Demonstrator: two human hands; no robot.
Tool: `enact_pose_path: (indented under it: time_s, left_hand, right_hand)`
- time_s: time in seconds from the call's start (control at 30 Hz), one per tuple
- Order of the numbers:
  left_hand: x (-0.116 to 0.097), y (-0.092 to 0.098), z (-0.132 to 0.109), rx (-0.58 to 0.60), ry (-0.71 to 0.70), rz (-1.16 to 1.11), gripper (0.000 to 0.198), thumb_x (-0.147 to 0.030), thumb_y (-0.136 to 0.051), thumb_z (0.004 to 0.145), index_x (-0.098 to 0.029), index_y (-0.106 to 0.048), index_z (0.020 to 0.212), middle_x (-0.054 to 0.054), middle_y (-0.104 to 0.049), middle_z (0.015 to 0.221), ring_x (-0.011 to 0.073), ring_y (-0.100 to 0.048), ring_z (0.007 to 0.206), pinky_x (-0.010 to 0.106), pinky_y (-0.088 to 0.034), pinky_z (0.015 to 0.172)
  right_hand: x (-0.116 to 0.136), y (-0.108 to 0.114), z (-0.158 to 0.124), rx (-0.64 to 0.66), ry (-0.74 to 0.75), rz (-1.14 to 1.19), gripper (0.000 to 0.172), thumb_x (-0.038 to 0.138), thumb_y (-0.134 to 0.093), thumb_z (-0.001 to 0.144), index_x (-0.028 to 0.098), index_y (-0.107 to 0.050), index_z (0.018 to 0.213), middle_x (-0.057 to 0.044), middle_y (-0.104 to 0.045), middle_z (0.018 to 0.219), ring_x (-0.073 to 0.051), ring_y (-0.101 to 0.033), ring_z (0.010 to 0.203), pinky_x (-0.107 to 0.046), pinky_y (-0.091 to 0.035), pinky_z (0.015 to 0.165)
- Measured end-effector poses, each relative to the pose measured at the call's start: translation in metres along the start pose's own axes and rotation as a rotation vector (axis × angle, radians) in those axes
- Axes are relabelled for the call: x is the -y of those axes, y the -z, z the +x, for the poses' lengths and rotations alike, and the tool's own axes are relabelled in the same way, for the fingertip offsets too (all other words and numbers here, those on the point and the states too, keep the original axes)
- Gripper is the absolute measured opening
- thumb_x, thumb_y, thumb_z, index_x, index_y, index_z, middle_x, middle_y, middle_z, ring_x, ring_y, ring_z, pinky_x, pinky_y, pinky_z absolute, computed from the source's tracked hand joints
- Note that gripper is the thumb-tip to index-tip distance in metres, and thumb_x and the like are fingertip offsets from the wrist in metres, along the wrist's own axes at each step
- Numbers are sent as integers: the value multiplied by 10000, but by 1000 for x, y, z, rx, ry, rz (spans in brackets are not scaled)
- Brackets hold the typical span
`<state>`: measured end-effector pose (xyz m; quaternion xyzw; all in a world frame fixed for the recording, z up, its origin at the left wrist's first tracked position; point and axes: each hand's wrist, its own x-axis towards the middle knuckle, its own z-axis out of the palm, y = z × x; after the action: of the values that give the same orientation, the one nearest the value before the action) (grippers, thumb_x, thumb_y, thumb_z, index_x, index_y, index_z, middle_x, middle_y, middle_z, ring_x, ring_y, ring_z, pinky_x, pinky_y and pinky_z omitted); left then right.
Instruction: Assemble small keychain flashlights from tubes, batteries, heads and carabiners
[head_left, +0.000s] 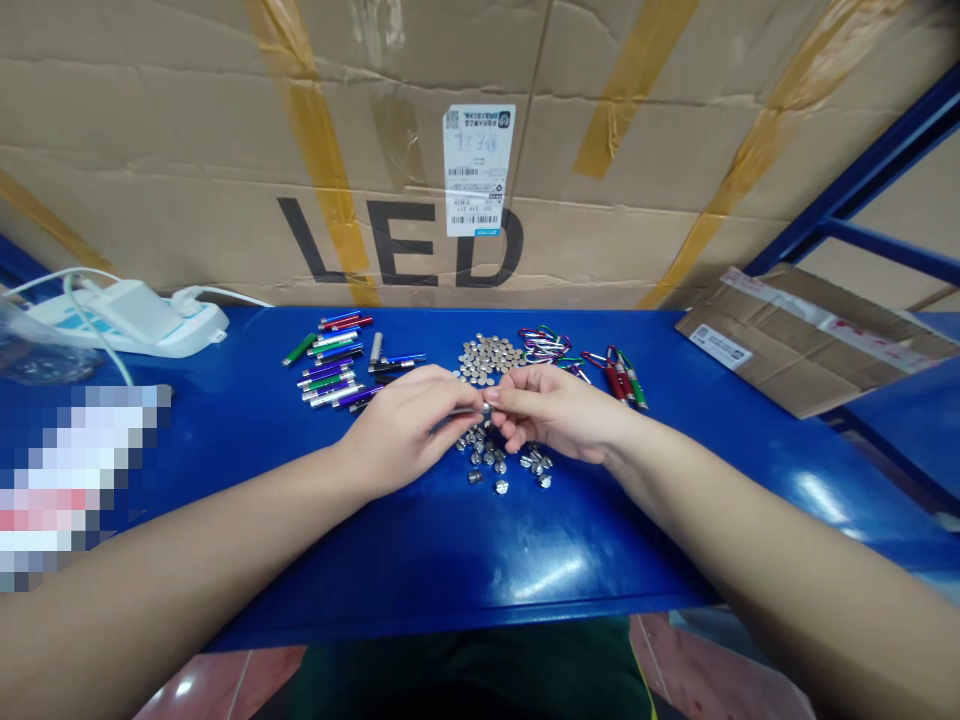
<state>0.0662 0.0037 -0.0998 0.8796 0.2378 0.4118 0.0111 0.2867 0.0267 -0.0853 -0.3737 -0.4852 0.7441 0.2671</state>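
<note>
My left hand (405, 425) is closed round a slim metal tube (459, 415), of which only the tip shows. My right hand (551, 410) pinches a small silver cap (487, 408) against that tip. Both hands meet above the middle of the blue table (465, 560). Under them lie several small silver caps (499, 465). A heap of button cells (487, 358) sits just behind the hands. Coloured tube bodies (337, 365) lie behind the left hand. Finished pieces with carabiner clips (592, 365) lie behind the right hand.
A large cardboard box marked LED (480, 150) stands along the back of the table. A white power strip with cables (142, 318) sits at the far left. A flat cardboard piece (810, 335) lies at the right, beside a blue rack frame (862, 190).
</note>
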Motion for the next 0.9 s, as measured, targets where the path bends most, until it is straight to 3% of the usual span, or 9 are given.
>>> enact_pose_path:
  time_s: [0.1, 0.17, 0.33, 0.43, 0.63, 0.73, 0.9]
  left_hand:
    - [0, 0, 0, -2, 8, 4, 89, -135, -718, 948, -159, -663, 1013, 51, -757, 904, 166, -701, 881, 278, -590, 808]
    - [0, 0, 0, -5, 65, -1, 90, -148, -725, 946, -159, -665, 1013, 49, -761, 919, 160, -706, 868, 272, -584, 802]
    - [-1, 2, 2, 5, 166, -24, 92, -173, -699, 965, -157, -684, 1054, 53, -775, 977, 153, -723, 875, 259, -576, 794]
    - [-1, 2, 1, 18, 228, -69, 88, -187, -683, 975, -164, -688, 1059, 47, -773, 977, 152, -730, 876, 250, -582, 786]
    - [0, 2, -2, 44, 291, -170, 96, -190, -688, 970, -176, -686, 1065, 38, -763, 972, 149, -742, 878, 237, -600, 785]
    - [0, 2, -2, 42, 249, -139, 98, -174, -709, 958, -170, -693, 1055, 43, -764, 963, 148, -737, 884, 231, -599, 781]
    - [1, 4, -1, -7, 60, -29, 97, -141, -716, 951, -168, -684, 1038, 53, -782, 942, 163, -723, 889, 286, -599, 837]
  right_hand:
    - [-3, -3, 1, -8, -19, 53, 335, 347, -892, 788, 155, -619, 753, 13, -678, 682, -71, -636, 555, -197, -583, 543]
    - [-4, -3, 1, -38, 53, -68, 311, 373, -825, 858, 164, -608, 782, 4, -681, 700, -89, -649, 572, -230, -597, 568]
    - [0, 3, -9, -180, 473, -770, 229, 399, -663, 974, 170, -658, 989, -37, -709, 822, -162, -685, 712, -321, -591, 687]
    - [4, 12, -14, -102, 732, -1109, 207, 320, -691, 959, 169, -664, 1097, -78, -735, 994, -205, -698, 891, -352, -571, 815]
    - [4, 18, -11, -12, 976, -1353, 168, 270, -563, 1048, 158, -679, 1000, -90, -714, 903, -207, -657, 848, -339, -526, 789]
    - [2, 14, -9, -17, 882, -1266, 227, 288, -569, 1042, 173, -680, 881, -51, -687, 792, -174, -618, 742, -307, -489, 716]
    - [-1, 5, -6, 23, 312, -569, 338, 474, -689, 944, 174, -657, 792, 15, -624, 657, -105, -555, 543, -236, -440, 527]
